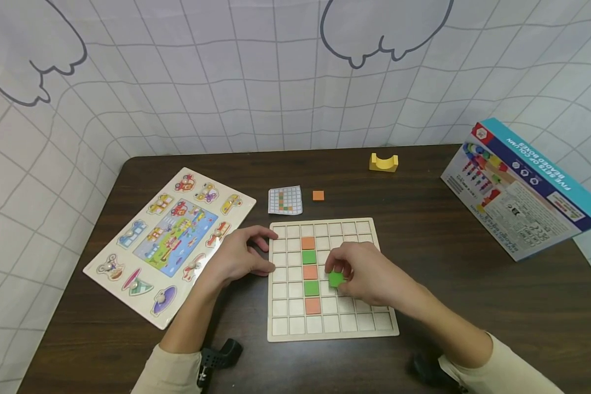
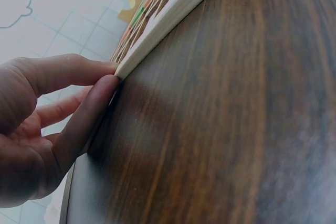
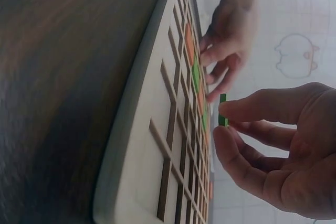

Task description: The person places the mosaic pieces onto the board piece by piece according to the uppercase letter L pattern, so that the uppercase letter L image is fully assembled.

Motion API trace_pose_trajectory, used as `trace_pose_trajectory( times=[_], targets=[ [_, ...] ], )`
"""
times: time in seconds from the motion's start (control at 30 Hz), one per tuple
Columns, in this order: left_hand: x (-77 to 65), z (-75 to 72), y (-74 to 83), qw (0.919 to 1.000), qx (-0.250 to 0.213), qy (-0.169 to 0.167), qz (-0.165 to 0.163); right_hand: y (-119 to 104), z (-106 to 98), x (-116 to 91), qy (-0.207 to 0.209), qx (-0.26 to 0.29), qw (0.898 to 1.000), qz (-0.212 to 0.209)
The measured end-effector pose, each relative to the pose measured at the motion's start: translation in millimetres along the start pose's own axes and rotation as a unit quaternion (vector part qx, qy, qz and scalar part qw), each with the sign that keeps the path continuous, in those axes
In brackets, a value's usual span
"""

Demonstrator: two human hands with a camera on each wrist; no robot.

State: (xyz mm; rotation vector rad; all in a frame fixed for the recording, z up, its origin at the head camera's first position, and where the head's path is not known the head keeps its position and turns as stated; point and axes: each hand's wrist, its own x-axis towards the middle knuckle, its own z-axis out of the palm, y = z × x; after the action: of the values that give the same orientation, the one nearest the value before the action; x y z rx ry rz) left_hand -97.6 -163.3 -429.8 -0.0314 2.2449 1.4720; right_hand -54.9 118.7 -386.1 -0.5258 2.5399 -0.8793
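Note:
A wooden grid board [image 1: 332,332] lies on the dark table. One column holds alternating orange [image 1: 307,243] and green [image 1: 308,257] square tiles. Above the board, just right of that column, my right hand [image 1: 369,273] pinches a green square tile [image 1: 336,279] between thumb and fingers. The right wrist view shows this green tile [image 3: 223,109] edge-on, held off the grid. My left hand [image 1: 241,254] has its thumb and a fingertip against the board's left edge; the left wrist view shows these fingertips [image 2: 107,80] touching that side.
Behind the board lie a small pattern card [image 1: 285,200] and a loose orange tile [image 1: 318,195]. A knobbed picture puzzle [image 1: 140,298] sits at the left, partly under the left forearm. Farther back stands a yellow curved block [image 1: 383,162]. A large box [image 1: 517,191] stands at the right.

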Motion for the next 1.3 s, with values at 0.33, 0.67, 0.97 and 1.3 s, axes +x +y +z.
trace_pose_trajectory(
  times=[0.33,0.67,0.97,1.3],
  targets=[
    [0.0,-0.2,0.7,1.0000,-0.001,-0.003,-0.001,-2.6,7.6,-5.0,-0.017,-0.015,0.998,-0.057],
    [0.6,-0.5,-0.9,1.0000,-0.001,-0.001,-0.002,-4.1,12.9,-5.2,-0.052,0.005,0.997,-0.062],
    [-0.3,-0.3,0.2,1.0000,0.004,0.000,0.000,-3.8,16.9,-5.0,-0.069,-0.012,0.995,-0.073],
    [0.2,-0.1,0.3,1.0000,0.005,0.002,-0.003,-4.8,19.5,-4.6,-0.066,-0.020,0.994,-0.082]
  ],
)
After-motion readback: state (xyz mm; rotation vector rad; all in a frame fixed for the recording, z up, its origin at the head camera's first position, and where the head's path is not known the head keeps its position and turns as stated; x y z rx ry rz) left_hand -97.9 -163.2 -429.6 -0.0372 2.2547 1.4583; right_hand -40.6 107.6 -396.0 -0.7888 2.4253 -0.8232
